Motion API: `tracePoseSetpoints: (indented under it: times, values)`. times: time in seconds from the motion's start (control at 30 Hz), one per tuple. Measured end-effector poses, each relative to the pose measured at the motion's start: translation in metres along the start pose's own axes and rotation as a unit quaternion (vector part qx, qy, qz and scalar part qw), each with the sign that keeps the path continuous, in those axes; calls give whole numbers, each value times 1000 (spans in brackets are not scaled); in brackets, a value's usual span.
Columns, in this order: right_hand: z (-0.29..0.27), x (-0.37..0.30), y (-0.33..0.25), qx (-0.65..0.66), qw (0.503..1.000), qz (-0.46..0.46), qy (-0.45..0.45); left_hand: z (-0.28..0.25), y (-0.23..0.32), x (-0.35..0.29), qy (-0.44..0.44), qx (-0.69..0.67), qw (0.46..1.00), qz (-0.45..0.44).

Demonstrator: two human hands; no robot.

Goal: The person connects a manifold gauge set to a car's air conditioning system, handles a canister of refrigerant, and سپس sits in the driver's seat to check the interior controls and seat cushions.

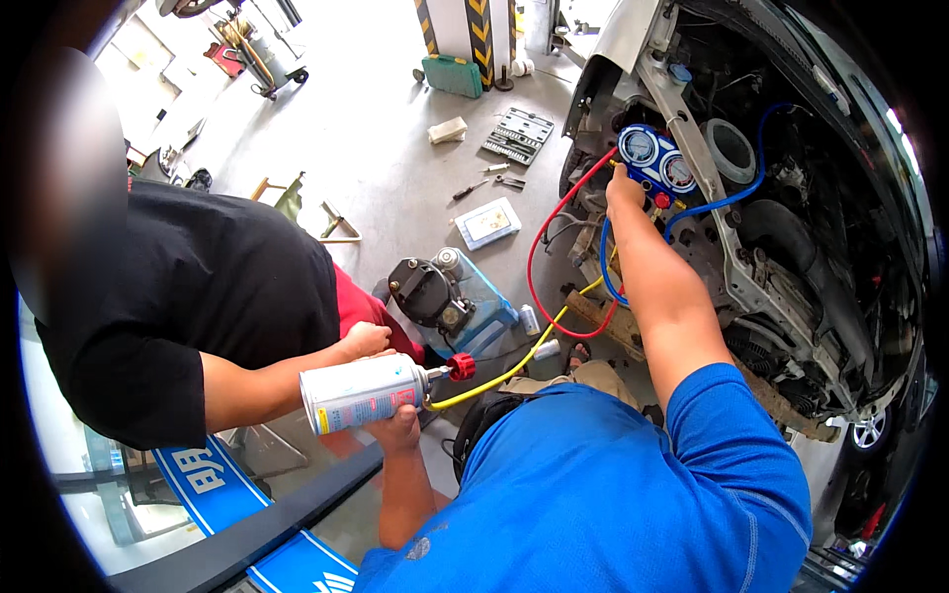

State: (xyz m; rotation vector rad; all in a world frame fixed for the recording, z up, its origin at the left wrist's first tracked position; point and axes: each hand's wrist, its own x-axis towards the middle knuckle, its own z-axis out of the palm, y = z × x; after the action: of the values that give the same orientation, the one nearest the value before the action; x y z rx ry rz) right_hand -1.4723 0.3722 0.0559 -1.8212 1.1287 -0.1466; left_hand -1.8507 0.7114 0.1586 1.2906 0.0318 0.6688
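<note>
My left hand (397,427) grips a white refrigerant can (364,392) from below, holding it tipped nearly on its side. A red-handled can tap (461,367) is fitted on its top, and a yellow hose (494,383) runs from there toward the gauges. My right hand (623,194) reaches out to a blue manifold gauge set (654,158) at the car's front, its fingers closed at the left side; the exact part they grip is hidden. A red hose (531,259) loops down from the gauges, while a blue hose (736,198) enters the engine bay.
A co-worker in a black shirt (198,296) stands at left, one hand (368,339) close behind the can. A blue-based machine (474,306) stands on the floor between us. Beyond lie a socket set (519,135), hand tools and a green case (452,75). The open engine bay (791,217) fills the right.
</note>
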Motion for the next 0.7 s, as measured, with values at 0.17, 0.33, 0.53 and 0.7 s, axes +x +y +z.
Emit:
tracePoseSetpoints:
  times: [0.17,0.33,0.53,0.7]
  values:
    - [4,11,4,-77,996,-50,12,-4,0,1,2,1,1000,-10]
    - [4,7,2,-88,995,-49,1,-9,-2,-1,5,5,1000,-3]
    - [-1,4,0,-113,992,-58,1,-8,4,0,3,2,1000,-16]
    - [-8,0,-1,-97,994,-55,-3,-7,1,3,-7,-4,1000,1]
